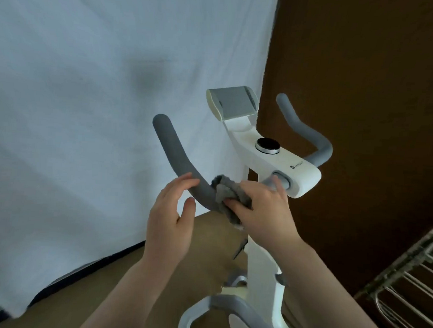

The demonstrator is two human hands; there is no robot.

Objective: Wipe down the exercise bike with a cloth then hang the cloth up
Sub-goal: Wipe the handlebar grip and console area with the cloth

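A white exercise bike (266, 252) stands in front of me, with a grey foam left handlebar (172, 152), a right handlebar (308, 133), a round black knob (268, 145) and a grey tablet holder (234, 105). My right hand (263, 210) grips a grey cloth (228, 191) wrapped round the lower bend of the left handlebar. My left hand (172, 211) is just left of it, fingers straight and touching the bar from above, thumb below the bar.
A white sheet (101, 97) hangs behind the bike on the left. A dark brown wall (364, 58) fills the right. A metal drying rack (411, 284) stands at the lower right. The floor (136, 279) is brown.
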